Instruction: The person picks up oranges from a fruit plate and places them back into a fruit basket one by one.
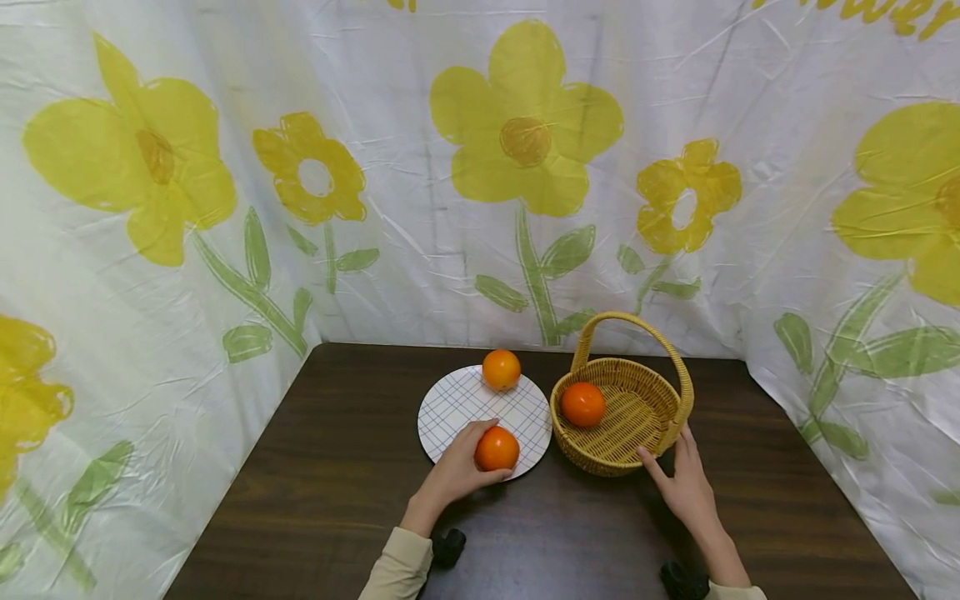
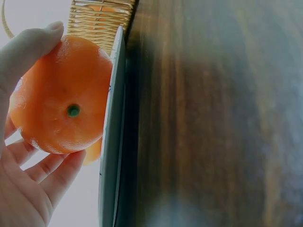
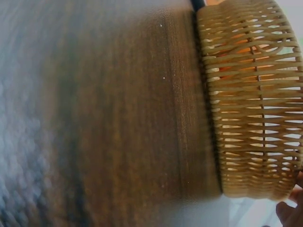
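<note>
My left hand (image 1: 461, 468) holds an orange (image 1: 498, 450) over the near right part of a round white plate (image 1: 450, 408) with a blue grid pattern. In the left wrist view, thumb and fingers lie on opposite sides of this orange (image 2: 64, 99), its green stem spot showing. A second orange (image 1: 501, 370) rests near the plate's far edge. Right of the plate stands a yellow wicker basket (image 1: 633, 408), a third orange (image 1: 582, 405) inside at its left. Thumb and fingers of my right hand (image 1: 686, 483) hold the basket's right side below the handle; some fingertips are hidden.
Everything stands on a dark wood table (image 1: 330, 467). A white curtain (image 1: 405, 275) printed with yellow flowers hangs behind its far edge. The basket's tall arched handle (image 1: 633, 317) rises above the rim. Plate and basket stand close side by side.
</note>
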`<state>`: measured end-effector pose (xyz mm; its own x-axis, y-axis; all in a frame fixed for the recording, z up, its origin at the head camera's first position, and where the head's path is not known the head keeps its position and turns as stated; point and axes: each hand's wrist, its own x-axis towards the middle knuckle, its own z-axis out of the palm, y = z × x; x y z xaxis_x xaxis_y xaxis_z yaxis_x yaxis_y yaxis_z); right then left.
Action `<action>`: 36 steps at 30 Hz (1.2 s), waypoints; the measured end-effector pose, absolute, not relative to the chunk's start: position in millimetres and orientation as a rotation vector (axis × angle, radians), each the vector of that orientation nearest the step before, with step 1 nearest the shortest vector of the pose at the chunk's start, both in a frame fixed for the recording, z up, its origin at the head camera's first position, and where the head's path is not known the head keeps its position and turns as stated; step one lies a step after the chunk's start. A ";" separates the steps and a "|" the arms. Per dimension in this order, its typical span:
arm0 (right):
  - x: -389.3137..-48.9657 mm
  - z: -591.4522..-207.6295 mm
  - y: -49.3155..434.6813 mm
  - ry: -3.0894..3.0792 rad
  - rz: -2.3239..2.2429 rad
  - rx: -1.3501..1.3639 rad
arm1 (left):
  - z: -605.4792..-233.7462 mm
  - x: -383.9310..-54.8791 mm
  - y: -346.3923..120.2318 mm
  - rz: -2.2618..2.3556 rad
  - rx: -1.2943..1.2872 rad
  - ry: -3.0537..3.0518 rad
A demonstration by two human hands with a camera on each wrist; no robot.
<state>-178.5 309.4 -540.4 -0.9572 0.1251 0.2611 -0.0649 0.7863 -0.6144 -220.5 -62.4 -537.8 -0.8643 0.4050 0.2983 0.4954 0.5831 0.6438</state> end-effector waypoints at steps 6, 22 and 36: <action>-178.6 -540.6 309.3 -2.689 0.936 -0.051 | -536.1 -222.2 -59.3 -1.137 -0.788 -2.660; -177.8 -538.9 309.8 -2.712 0.921 -0.057 | -525.2 -222.5 -46.9 -1.153 -0.821 -2.612; -176.8 -536.6 309.0 -2.704 0.899 -0.050 | -518.5 -231.0 -32.2 -1.138 -0.890 -2.580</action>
